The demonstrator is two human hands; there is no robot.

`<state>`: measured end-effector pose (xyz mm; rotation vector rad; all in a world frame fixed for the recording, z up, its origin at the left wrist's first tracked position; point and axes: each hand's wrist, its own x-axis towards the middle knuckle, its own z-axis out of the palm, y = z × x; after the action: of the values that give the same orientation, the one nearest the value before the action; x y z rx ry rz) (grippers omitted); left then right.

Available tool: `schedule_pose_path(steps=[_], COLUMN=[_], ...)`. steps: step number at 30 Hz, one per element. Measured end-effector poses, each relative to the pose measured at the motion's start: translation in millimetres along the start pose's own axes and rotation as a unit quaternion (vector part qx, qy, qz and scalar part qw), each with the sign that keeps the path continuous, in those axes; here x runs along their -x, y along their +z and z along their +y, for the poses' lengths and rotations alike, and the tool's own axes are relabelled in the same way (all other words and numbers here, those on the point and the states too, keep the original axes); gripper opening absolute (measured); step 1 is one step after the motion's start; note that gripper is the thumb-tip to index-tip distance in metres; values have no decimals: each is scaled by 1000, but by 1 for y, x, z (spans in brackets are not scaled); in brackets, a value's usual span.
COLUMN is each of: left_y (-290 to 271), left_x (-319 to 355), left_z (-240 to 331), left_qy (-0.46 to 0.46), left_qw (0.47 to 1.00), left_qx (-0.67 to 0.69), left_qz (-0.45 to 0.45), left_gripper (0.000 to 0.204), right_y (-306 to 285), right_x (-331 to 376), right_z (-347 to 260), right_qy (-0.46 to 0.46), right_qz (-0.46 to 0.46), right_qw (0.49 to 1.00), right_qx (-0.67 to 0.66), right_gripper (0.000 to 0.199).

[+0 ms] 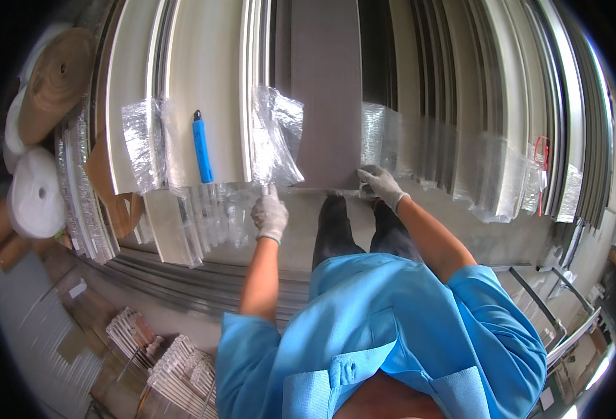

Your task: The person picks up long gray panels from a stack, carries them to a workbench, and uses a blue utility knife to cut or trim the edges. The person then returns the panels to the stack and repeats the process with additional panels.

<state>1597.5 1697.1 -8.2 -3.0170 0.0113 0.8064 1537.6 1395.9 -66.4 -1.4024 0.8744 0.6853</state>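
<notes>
A long grey-brown flat panel [327, 105] lies in front of me, pointing away, its near end close to my legs. My right hand [383, 186], in a pale work glove, is closed at the panel's near right corner, fingers bent over the edge. Clear plastic film [276, 150] lies crumpled just left of the panel. At the film's near edge is my gloved left hand [271, 215], its fingertips pinched together there. More clear film [380, 133] sits along the panel's right side. A blue utility knife [202, 150] rests on a cream panel [206, 70] to the left.
Long profiles with film-wrapped ends [493, 171] line the right, a red tool [540, 171] among them. Brown [55, 84] and white rolls [39, 192] stand at left. Metal bars [203, 279] lie low behind me. Bundled pale strips [182, 377] sit lower left; a metal frame [566, 307] stands right.
</notes>
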Motion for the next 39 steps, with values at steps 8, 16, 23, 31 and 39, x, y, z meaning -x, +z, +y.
schedule_pose_path(steps=[8,16,23,31,39], left_y=[-21,-10,-3,47,44], left_x=[-6,-40,-21,-42,-30], left_z=[81,44,44,35,63], left_qy=[346,37,26,-108,-94], left_qw=[907,976,957,890,897], left_qx=[227,214,289,441,428], left_qz=[72,0,13,-41,-64], left_gripper=[42,67,61,55,61], right_y=[34,44,46,43,14], right_x=[6,19,25,9,11], right_z=[14,1,-13,-4,2], right_qy=[-5,-8,15,15,-1], right_qz=[116,153,180,160,157], right_qw=[993,988,979,985,987], right_qx=[-25,-2,91,57,23], right_gripper=[61,57,60,62,71])
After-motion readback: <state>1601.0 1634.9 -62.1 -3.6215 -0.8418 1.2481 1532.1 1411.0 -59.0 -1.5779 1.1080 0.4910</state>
